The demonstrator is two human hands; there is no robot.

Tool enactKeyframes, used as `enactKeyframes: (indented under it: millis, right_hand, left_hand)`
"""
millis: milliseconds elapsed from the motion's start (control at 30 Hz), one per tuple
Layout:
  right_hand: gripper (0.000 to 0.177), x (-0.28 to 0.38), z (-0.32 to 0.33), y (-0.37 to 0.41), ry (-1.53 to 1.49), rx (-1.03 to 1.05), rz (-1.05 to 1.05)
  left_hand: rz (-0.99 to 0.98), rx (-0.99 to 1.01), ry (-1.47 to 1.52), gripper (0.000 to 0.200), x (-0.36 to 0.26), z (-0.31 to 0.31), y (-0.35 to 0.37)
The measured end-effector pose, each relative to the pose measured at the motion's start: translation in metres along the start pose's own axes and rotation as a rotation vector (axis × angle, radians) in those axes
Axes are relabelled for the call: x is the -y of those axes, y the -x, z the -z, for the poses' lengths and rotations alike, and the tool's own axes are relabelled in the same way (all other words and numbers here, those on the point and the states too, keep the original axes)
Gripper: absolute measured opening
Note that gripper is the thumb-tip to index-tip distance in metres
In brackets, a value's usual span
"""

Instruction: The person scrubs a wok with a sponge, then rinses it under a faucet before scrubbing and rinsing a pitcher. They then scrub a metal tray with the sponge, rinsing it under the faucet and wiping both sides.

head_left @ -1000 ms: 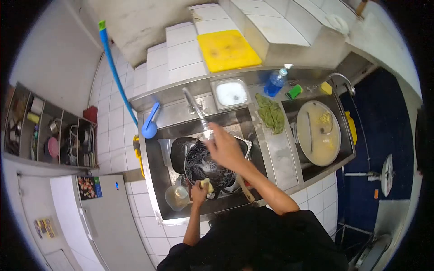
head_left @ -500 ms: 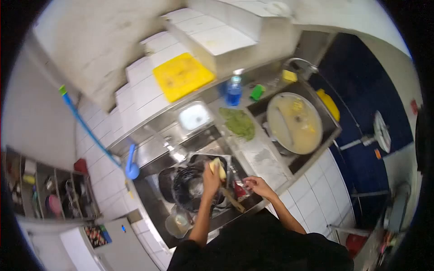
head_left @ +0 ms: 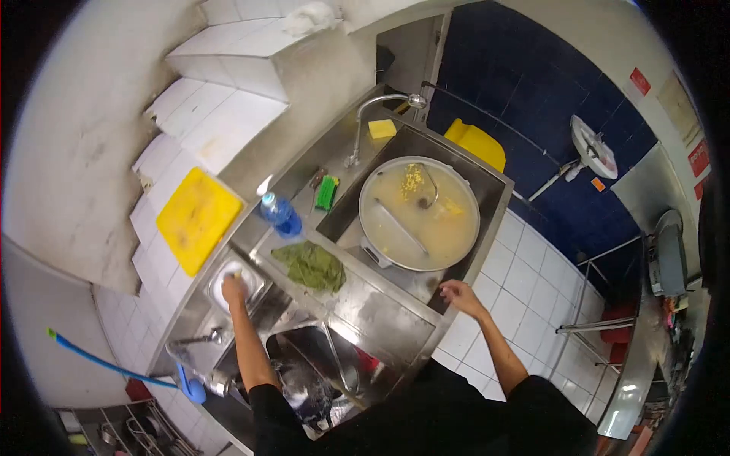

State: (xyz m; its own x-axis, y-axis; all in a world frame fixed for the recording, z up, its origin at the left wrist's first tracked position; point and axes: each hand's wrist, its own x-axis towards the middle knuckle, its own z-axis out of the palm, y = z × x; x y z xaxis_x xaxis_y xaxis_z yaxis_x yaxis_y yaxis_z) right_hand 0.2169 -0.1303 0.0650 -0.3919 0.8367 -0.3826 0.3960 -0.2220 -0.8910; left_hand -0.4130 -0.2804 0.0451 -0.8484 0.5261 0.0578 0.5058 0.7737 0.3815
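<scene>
My left hand reaches into a small metal tray of white, soapy-looking liquid, its fingers closed round a yellow sponge that shows only as a small patch. Beneath that forearm, the left sink basin holds dark pans and dishes, a ladle and a wooden-handled utensil, partly covered by my arm and body. My right hand hovers by the front edge of the right basin. Its fingers are loosely bent, and nothing shows in them.
A large pot of cloudy water with utensils stands in the right basin. Between the basins lies a green cloth, with a blue bottle and green sponge behind. A yellow board rests on the tiled ledge; faucets overhang the sink.
My left hand has moved with the yellow sponge from above the dark pans to the metal tray. My right hand is now nearer the large pot. The camera view has turned right.
</scene>
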Motion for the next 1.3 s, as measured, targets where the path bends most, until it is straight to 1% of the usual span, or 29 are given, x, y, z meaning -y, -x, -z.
enactKeyframes:
  millis: [33, 67, 100, 133, 200, 267, 333, 400, 467, 500, 533, 567, 600, 633, 667, 700, 733, 767, 833, 867, 900, 933, 1000, 1033, 1067, 1100, 1133, 1200, 1300]
  right_hand:
    - [0.019, -0.018, 0.013, -0.035, 0.167, -0.022, 0.069]
    - [0.020, -0.027, 0.024, -0.066, 0.332, -0.049, 0.137]
    - [0.022, -0.017, 0.031, -0.090, 0.392, -0.086, 0.124]
    - [0.024, -0.002, 0.037, -0.111, 0.455, -0.119, 0.105]
    - [0.027, -0.012, 0.040, -0.165, 0.323, -0.177, 0.172]
    - [0.030, -0.050, 0.035, -0.228, 0.439, -0.283, 0.215]
    - [0.040, -0.051, 0.026, -0.269, 0.446, -0.256, 0.007]
    - [0.042, -0.053, 0.016, -0.308, 0.307, -0.229, -0.156]
    - [0.036, -0.145, -0.027, -0.370, 0.376, -0.637, 0.228]
    - [0.036, -0.150, -0.038, -0.373, 0.360, -0.592, 0.225]
    - [0.033, -0.141, -0.045, -0.372, 0.081, -0.531, 0.169]
    - [0.032, -0.121, -0.043, -0.368, -0.058, -0.496, 0.139]
    - [0.031, -0.102, -0.042, -0.365, -0.195, -0.467, 0.105]
    - [0.028, -0.071, -0.034, -0.351, -0.366, -0.386, -0.159]
    - [0.026, -0.056, -0.028, -0.343, -0.529, -0.301, -0.422]
    - [0.026, -0.060, -0.023, -0.344, -0.525, -0.307, -0.424]
    - [0.029, -0.070, -0.016, -0.351, -0.667, -0.298, -0.345]
    - [0.032, -0.076, -0.010, -0.356, -0.805, -0.284, -0.262]
    - [0.028, -0.064, 0.005, -0.344, -0.782, -0.334, -0.182]
    - [0.024, -0.054, 0.012, -0.335, -0.763, -0.381, -0.109]
    - [0.022, -0.041, 0.018, -0.332, -0.650, -0.469, -0.135]
    - [0.022, -0.026, 0.031, -0.323, -0.458, -0.385, -0.049]
    - [0.033, -0.163, 0.065, -0.368, -0.361, -0.415, 0.044]
    - [0.040, -0.050, 0.057, -0.313, -0.341, -0.443, 0.096]
    - [0.036, -0.074, 0.061, -0.323, -0.517, -0.419, -0.052]
    - [0.042, 0.005, 0.068, -0.293, -0.370, -0.413, 0.199]
    - [0.041, 0.017, 0.072, -0.286, -0.331, -0.442, 0.285]
    - [0.040, 0.035, 0.077, -0.275, -0.317, -0.433, 0.383]
    - [0.041, 0.080, 0.072, -0.241, -0.256, -0.296, 0.458]
  left_hand:
    - [-0.114, 0.096, -0.259, 0.034, 0.106, -0.094, -0.066]
    - [-0.212, 0.141, -0.225, 0.029, 0.062, -0.058, -0.030]
    - [-0.133, 0.322, -0.307, 0.034, 0.045, -0.043, -0.026]
    - [-0.123, 0.230, -0.280, 0.040, 0.081, -0.073, -0.036]
    - [-0.124, 0.230, -0.189, 0.040, 0.079, -0.063, -0.031]
    - [-0.150, 0.211, -0.005, 0.040, 0.077, -0.056, -0.032]
    - [-0.156, 0.216, 0.256, 0.040, 0.075, -0.045, -0.030]
    - [-0.119, 0.279, 0.515, 0.041, 0.072, -0.029, -0.030]
    - [-0.088, 0.329, 0.574, 0.042, 0.075, -0.016, -0.026]
    - [-0.120, 0.292, 0.481, 0.044, 0.070, -0.010, -0.018]
    - [-0.149, 0.254, 0.386, 0.045, 0.071, -0.006, -0.011]
    - [-0.133, 0.239, 0.369, 0.045, 0.082, -0.008, -0.009]
    - [-0.348, 0.099, 0.082, 0.041, 0.094, -0.021, -0.009]
    - [-0.562, -0.037, -0.201, 0.037, 0.098, -0.034, -0.009]
    - [-0.305, 0.278, 0.047, 0.030, 0.043, -0.009, 0.003]
    - [-0.255, 0.178, -0.094, 0.028, 0.058, -0.019, 0.002]
    - [-0.202, 0.074, -0.232, 0.027, 0.077, -0.032, 0.002]
    - [-0.199, 0.072, -0.224, 0.027, 0.069, -0.036, 0.006]
    - [0.004, 0.045, 0.544, 0.030, 0.057, -0.036, 0.015]
    - [0.009, 0.042, 0.543, 0.030, 0.056, -0.043, 0.010]
    - [-0.083, 0.115, 0.423, 0.035, 0.071, -0.060, -0.003]
    - [-0.163, 0.172, 0.297, 0.041, 0.092, -0.075, -0.018]
    - [-0.248, 0.249, 0.005, 0.058, 0.141, -0.042, -0.023]
    - [-0.392, -0.078, -0.266, 0.059, 0.107, -0.034, -0.005]
    - [-0.083, 0.028, -0.327, 0.061, 0.077, -0.024, -0.007]
    - [0.160, 0.064, -0.346, 0.059, 0.025, -0.004, -0.001]
    - [0.180, 0.027, -0.429, 0.054, 0.016, -0.002, 0.000]
    - [0.318, 0.123, -0.284, 0.055, 0.010, 0.000, -0.006]
    - [0.270, 0.125, -0.152, 0.039, 0.026, -0.022, -0.013]
